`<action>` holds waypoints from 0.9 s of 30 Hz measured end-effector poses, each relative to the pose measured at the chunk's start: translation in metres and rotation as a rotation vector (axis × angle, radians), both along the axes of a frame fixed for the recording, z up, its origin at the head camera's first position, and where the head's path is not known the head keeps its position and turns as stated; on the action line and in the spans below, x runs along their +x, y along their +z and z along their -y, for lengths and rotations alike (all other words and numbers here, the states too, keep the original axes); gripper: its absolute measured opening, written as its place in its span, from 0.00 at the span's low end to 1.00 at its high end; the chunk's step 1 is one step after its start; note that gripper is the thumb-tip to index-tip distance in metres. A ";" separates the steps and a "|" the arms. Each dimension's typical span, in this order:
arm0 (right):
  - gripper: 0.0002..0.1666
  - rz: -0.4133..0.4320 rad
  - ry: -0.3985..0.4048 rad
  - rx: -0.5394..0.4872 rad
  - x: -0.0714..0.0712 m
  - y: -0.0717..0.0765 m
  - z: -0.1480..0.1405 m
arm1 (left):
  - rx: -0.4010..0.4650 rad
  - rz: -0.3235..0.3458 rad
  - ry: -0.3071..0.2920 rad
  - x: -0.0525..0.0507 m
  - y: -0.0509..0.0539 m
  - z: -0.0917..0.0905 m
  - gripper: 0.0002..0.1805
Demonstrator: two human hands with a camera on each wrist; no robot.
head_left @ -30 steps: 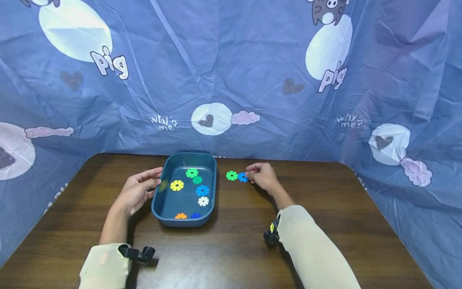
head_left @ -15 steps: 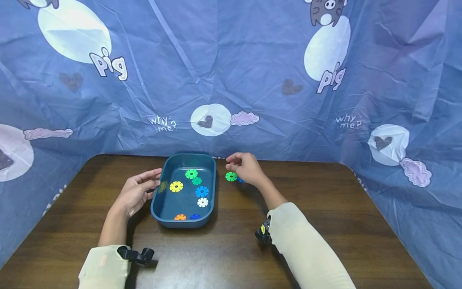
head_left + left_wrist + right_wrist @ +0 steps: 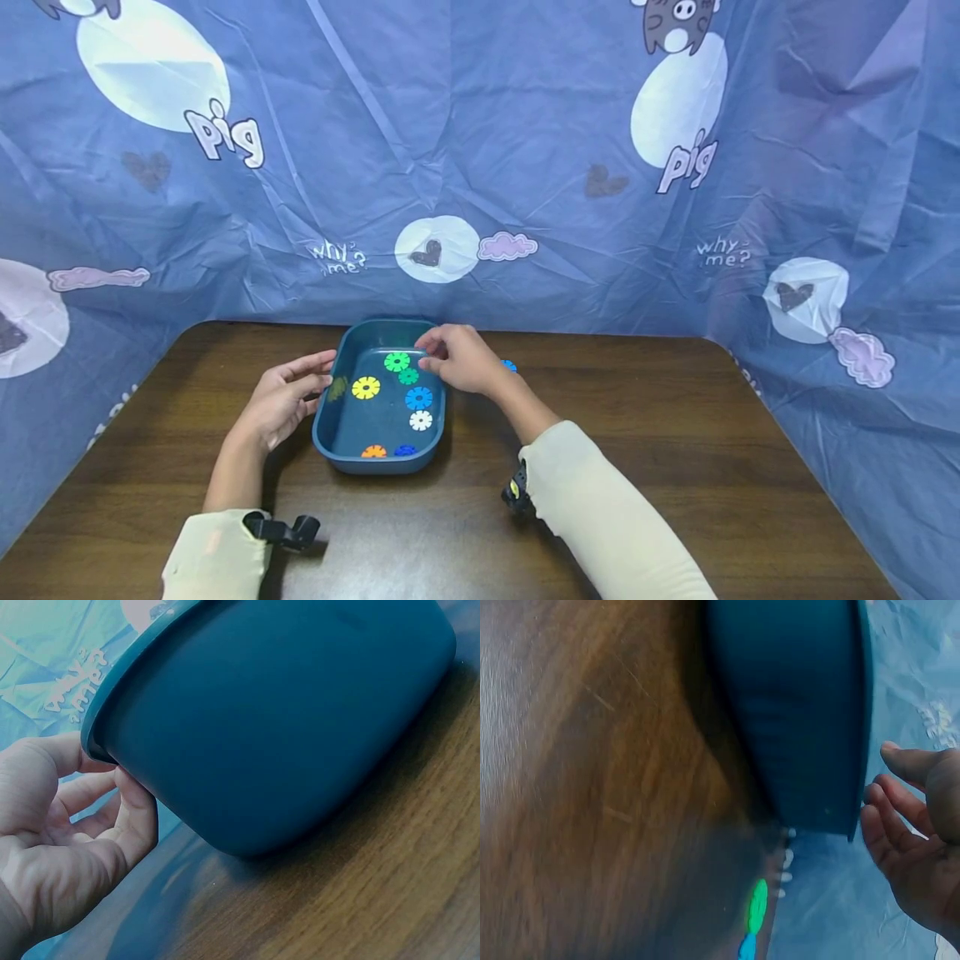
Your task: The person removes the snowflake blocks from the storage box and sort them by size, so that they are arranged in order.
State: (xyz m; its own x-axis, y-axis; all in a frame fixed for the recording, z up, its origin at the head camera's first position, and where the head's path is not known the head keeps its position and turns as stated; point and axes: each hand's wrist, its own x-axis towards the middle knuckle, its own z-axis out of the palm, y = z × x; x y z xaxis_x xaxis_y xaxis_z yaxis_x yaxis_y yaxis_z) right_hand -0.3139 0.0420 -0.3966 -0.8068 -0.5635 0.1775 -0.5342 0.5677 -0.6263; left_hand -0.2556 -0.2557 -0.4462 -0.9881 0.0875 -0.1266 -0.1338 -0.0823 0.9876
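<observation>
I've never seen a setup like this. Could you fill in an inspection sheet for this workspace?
Surface: brown table with pale scratch-like marks.
Job's things: blue-green tub containing flower-shaped discs, coloured yellow, light green, dark green, bright blue, white, orange and dark blue. Outside lie another green disc and another blue disc.
Clutter: nothing seen.
Hands: left hand touches the tub's rim; right hand is over its right edge, nothing visible in it.
Cables: nothing seen.
Surroundings: blue curtain printed with pigs, hearts and words.
</observation>
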 end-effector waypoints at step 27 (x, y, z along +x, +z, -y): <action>0.22 0.070 0.218 0.643 -0.011 0.001 0.045 | 0.001 0.002 0.002 -0.001 -0.001 0.000 0.32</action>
